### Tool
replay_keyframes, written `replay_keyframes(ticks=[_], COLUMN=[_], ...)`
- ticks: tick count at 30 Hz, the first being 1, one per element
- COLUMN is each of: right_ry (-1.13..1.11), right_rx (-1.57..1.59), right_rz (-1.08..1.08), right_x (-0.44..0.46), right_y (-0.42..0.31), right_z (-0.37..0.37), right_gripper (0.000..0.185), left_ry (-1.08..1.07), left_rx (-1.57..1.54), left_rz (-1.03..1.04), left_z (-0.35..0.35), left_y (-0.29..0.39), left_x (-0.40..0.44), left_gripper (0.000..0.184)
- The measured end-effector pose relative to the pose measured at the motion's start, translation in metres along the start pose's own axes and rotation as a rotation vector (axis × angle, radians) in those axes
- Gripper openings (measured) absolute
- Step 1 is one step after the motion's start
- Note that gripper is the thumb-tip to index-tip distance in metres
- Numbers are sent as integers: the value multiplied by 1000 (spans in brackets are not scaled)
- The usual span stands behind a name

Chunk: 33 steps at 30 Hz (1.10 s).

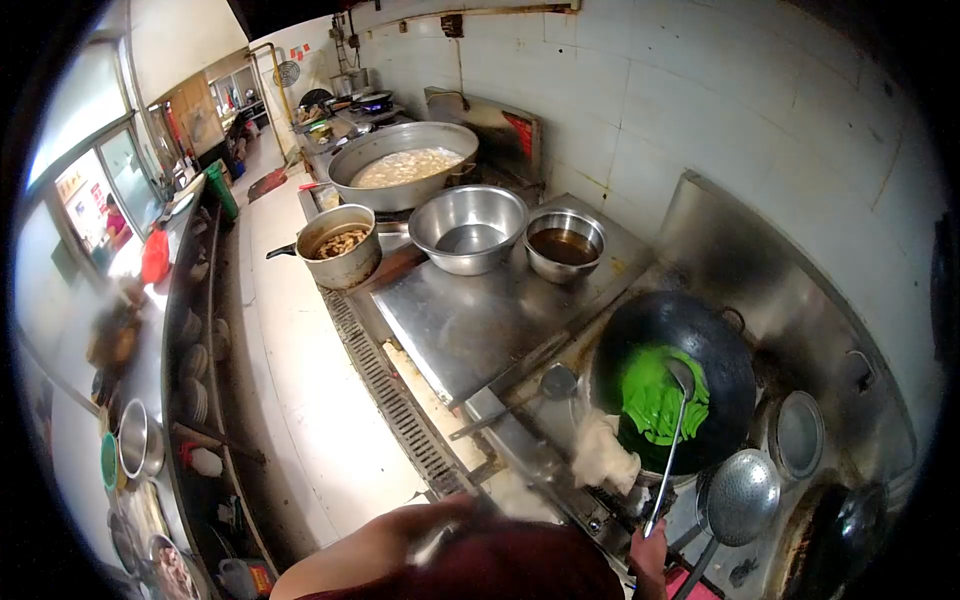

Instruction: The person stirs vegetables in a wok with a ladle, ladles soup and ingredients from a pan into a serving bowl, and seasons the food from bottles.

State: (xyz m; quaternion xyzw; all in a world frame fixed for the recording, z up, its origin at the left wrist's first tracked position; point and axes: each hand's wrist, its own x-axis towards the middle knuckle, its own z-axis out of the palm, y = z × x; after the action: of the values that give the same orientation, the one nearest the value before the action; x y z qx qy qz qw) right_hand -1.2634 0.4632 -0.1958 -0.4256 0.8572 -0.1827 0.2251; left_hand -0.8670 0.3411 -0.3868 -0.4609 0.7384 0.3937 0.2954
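My right hand (648, 549) is closed around the handle of a long metal ladle (680, 420) at the bottom right. The ladle's bowl rests in bright green vegetables (660, 395) inside a large dark wok (728, 350). A beige cloth (604, 452) lies over the wok's near left rim. Beside my right hand is a perforated strainer (743, 497) with a long handle. My left hand cannot be made out; a bare arm and dark red clothing show at the bottom centre.
Left of the wok, a steel counter (470, 320) bears an empty bowl (468, 225) and a bowl of brown liquid (564, 245). Beyond stand a pot (345, 265) and a wide pan (400, 190). Shelving (215, 400) runs along the left; a person (117, 222) shows through the window.
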Motion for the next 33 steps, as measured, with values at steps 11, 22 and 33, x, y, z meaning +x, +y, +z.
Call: replay_keyframes(ticks=[11,22,33], right_ry=[-12,-22,-3], right_rx=[92,-20,5], right_rz=[-46,44,0], right_x=[-1,1,-1], right_y=[-2,-1,-1], right_z=[-2,2,2], right_gripper=[41,42,36], left_ry=[68,-1,25], left_rx=[79,214,176], left_rz=[103,167,93], left_z=[31,17,31], left_y=[-20,-7,-17], left_x=[32,20,36], left_gripper=[28,25,31])
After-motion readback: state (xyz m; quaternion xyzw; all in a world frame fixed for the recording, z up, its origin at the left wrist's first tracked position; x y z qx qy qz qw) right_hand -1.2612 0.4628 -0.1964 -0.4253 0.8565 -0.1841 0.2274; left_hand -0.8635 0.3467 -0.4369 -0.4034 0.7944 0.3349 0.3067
